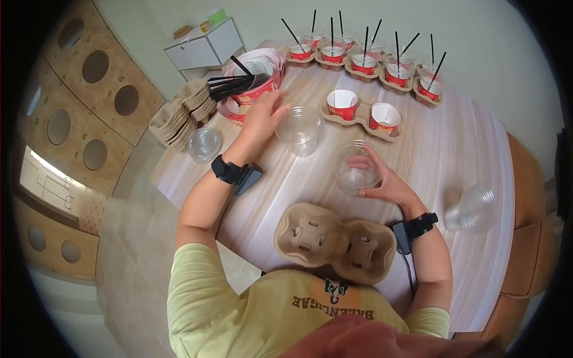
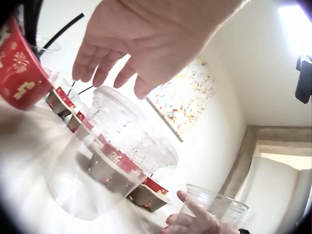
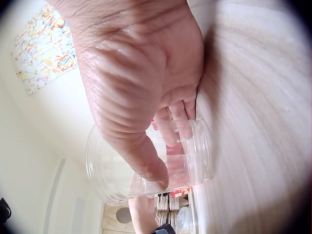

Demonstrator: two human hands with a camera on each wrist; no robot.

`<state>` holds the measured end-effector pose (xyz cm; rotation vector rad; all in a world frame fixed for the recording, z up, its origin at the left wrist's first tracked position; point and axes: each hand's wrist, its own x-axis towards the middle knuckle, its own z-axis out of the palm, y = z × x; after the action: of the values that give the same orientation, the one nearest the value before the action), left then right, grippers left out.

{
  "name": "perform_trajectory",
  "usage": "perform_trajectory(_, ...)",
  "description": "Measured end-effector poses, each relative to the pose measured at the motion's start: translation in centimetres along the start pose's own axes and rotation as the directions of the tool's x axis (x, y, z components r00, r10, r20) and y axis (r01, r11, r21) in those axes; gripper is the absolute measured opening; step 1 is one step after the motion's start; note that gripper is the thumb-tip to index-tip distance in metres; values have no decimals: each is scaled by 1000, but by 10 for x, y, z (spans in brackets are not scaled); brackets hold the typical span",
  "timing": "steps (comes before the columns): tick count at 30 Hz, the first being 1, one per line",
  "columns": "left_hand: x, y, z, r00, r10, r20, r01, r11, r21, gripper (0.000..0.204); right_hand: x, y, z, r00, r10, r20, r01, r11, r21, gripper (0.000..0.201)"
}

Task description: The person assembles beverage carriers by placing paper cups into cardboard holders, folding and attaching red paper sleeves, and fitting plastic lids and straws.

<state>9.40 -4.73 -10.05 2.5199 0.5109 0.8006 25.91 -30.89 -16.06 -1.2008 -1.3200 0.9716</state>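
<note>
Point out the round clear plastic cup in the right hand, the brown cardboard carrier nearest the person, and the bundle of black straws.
Held round clear plastic cup point(image 1: 353, 174): head view, see-through body.
Brown cardboard carrier point(image 1: 338, 240): head view, ridge between its two wells.
Bundle of black straws point(image 1: 230, 87): head view, middle of bundle.

Held cup point(image 1: 350, 177) behind near carrier point(image 1: 335, 240) (carrier stack point(image 1: 175, 122) far left).

- Clear cup point(image 1: 351, 173) in my right grip point(image 1: 393, 186): smooth, glossy plastic.
- Double tray point(image 1: 335, 238), on my side of the clear cup: matt, rough moulded pulp.
- Red bowl point(image 1: 342, 110) beyond the clear cup: smooth paper.
- Counter point(image 1: 430, 164) around the clear cup: smooth, wood-grained.
</note>
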Motion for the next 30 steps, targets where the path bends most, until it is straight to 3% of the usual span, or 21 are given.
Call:
perform_trajectory(1,-2,12,-3,993,120,-11,-119,990,74,43,0,0,0,1000,1,0,-1,1000,0,98)
perform_trajectory(2,-3,19,-2,993,118,-10,-117,990,74,43,0,1,0,1000,-3,0,3,1000,14,98)
perform_trajectory(4,-6,31,2,927,285,243,-327,933,151,71,0,1,0,1000,-5,4,5,1000,28,98)
perform_trajectory(5,-8,37,4,927,285,243,-326,933,151,71,0,1,0,1000,1,1,-1,1000,27,98)
perform_trajectory(7,-9,45,7,854,153,497,-330,899,290,83,0,0,0,1000,5,-5,-5,1000,22,98)
perform_trajectory(17,-6,35,13,815,138,563,-348,893,285,89,0,-1,0,1000,19,-2,-19,1000,-7,97)
perform_trajectory(22,-10,28,20,848,227,480,-404,862,307,83,-1,0,-1,1000,11,-3,-11,999,-46,97)
perform_trajectory(30,-13,33,24,881,198,429,-375,845,381,81,4,12,-4,999,-36,22,36,999,11,96)
